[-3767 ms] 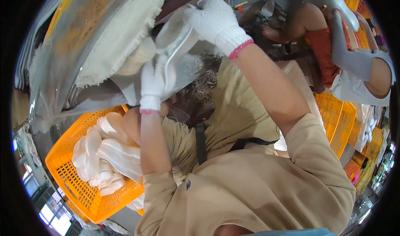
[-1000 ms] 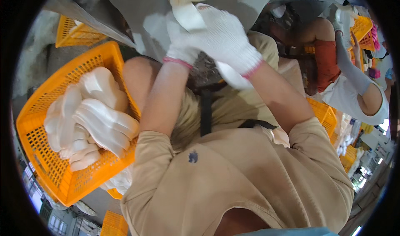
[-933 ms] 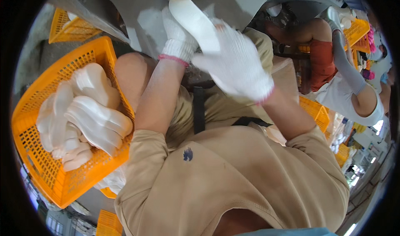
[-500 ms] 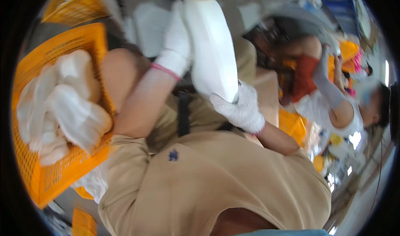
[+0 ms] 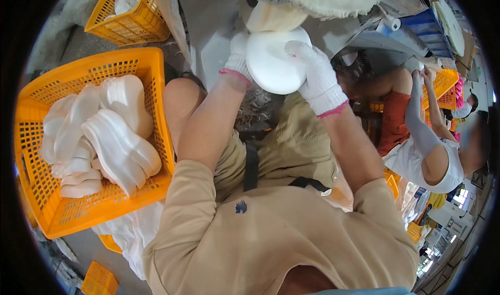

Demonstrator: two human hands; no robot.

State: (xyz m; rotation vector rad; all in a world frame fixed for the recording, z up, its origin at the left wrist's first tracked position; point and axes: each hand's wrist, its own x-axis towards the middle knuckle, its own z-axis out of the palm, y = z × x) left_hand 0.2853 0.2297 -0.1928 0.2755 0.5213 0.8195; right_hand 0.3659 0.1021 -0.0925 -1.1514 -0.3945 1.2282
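Both my hands wear white knit gloves with pink cuffs. Between them is a white foam shoe sole (image 5: pixel 273 65), its rounded end toward me. My left hand (image 5: pixel 240 58) grips its left side, the fingers partly hidden behind it. On the right edge, my right hand (image 5: pixel 315 73) is closed round it with the fingers over the upper face. The sole's far edge meets a pale, fuzzy buffing wheel (image 5: pixel 276 17); whether they press together I cannot tell. More white soles (image 5: pixel 122 146) lie heaped in an orange crate (image 5: pixel 104 211) by my left knee.
Another orange crate (image 5: pixel 135 32) with white pieces stands at the far left. Frayed cloth (image 5: pixel 333 0) hangs over the grey machine housing. A co-worker in a white top (image 5: pixel 427 162) sits close on my right. A small orange crate (image 5: pixel 99 279) is at lower left.
The sole has turned from lengthwise to a foreshortened, rounded view near the wheel. My right hand has moved up and away from my body; my left hand has shifted slightly right and nearer.
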